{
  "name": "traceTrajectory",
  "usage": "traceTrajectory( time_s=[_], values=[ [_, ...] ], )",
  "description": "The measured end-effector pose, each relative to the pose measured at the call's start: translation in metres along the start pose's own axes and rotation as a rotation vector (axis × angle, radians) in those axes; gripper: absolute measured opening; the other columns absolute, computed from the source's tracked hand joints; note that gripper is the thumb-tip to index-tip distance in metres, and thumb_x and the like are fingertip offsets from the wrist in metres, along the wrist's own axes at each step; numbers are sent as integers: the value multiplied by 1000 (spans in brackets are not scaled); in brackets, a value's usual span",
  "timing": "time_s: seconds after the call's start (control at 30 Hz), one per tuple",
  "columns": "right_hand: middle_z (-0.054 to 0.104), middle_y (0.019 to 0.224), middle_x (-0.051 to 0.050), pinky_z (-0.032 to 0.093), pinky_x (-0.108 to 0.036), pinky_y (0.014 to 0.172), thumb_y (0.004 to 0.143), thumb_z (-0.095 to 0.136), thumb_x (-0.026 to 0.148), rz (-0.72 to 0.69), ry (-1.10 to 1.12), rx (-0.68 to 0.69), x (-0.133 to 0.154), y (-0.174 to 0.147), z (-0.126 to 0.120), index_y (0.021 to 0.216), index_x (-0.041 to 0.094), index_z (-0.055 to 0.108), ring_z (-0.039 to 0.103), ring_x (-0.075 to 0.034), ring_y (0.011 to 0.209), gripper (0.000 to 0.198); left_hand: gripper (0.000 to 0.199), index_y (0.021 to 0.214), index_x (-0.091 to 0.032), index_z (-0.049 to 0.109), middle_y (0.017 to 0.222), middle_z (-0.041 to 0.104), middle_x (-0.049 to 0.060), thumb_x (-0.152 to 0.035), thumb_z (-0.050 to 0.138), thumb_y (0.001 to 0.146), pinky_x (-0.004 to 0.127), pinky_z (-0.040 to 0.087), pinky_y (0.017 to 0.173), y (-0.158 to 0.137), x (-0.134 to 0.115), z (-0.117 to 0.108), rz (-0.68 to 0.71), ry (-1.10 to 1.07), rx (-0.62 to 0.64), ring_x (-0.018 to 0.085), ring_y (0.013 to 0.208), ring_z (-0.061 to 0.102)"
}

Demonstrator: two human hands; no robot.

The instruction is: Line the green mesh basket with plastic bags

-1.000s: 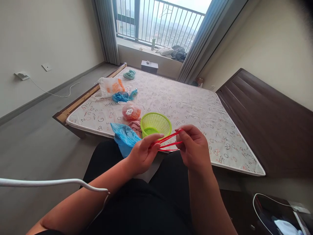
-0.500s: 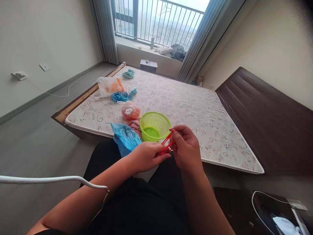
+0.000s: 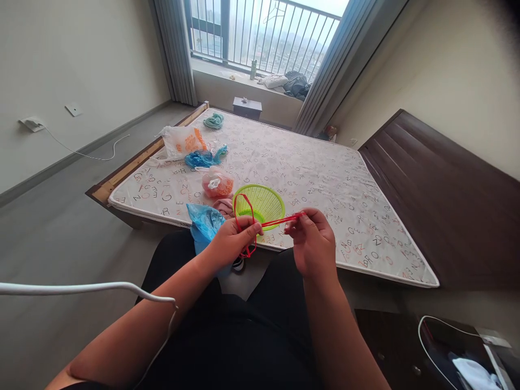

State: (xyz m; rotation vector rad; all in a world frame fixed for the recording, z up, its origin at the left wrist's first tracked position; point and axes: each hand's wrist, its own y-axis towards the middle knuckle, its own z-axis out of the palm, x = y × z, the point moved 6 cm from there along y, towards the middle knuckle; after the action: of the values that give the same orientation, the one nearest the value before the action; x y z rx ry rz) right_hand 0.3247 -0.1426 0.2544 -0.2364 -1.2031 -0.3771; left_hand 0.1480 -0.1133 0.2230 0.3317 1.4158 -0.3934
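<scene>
Left hand (image 3: 231, 238): thumb and fingers pinch the red cord (image 3: 280, 220), with slack loops sticking up above the grip and hanging below it.
Right hand (image 3: 314, 244): fingertips grip the cord's other stretch; the remaining fingers curl loosely.
Cord: up in the air between the two hands, by the near edge of the mattress (image 3: 309, 179); two strands run close together and look fairly taut.
Done: the cord is in both hands and drawn out between them.
Left: the loops at the left hand lie loose and ungathered; no finished knot can be made out there, though the fingers hide part.
Basket (image 3: 268, 201): upright on the mattress, behind the upper loop; whether they touch, I cannot tell.
Blue bag (image 3: 203, 222): just beside the left hand, ungrasped.
Pink cloth (image 3: 222, 206): beside the basket, untouched.
</scene>
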Motion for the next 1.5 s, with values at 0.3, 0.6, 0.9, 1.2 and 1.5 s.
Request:
traceTrajectory(
  time_s=[0.3,0.6,0.9,1.2,1.5],
  values=[
    [63,70,3,50,-29,63,90,67,32,-86,-94,219,-5,-20,5,89,23,64,60,-13,63,10,46,89,-15,63,56,61,-2,-61,68,86,19,29,37,6,12,-1,-105,-137,-35,6,36,45],
    [71,102,-6,53,-40,91,97,56,20,-575,-799,788,2,-51,38,105,26,67,65,-21,98,15,40,95,-14,65,79,76,5,-52,72,87,19,42,39,5,12,-4,-139,-254,-70,8,40,57],
    [71,111,-9,55,-42,92,100,54,20,-724,-1060,873,-18,-53,37,119,26,67,65,-24,103,24,34,94,-13,65,69,69,1,-43,78,86,15,44,39,4,14,-4,-188,-453,-66,7,43,57],
    [71,113,-12,54,-43,96,102,50,22,-712,-1059,850,-17,-53,37,128,22,66,65,-26,110,30,16,97,-13,64,90,75,9,-29,67,96,16,52,44,2,16,0,-315,-627,10,9,54,67],
    [70,85,-3,50,-29,71,100,59,33,-388,-916,820,-23,-48,29,97,25,73,63,-16,74,16,18,91,-13,62,74,63,2,-29,70,93,17,53,54,2,11,5,-268,-674,76,9,58,63]
  ],
)
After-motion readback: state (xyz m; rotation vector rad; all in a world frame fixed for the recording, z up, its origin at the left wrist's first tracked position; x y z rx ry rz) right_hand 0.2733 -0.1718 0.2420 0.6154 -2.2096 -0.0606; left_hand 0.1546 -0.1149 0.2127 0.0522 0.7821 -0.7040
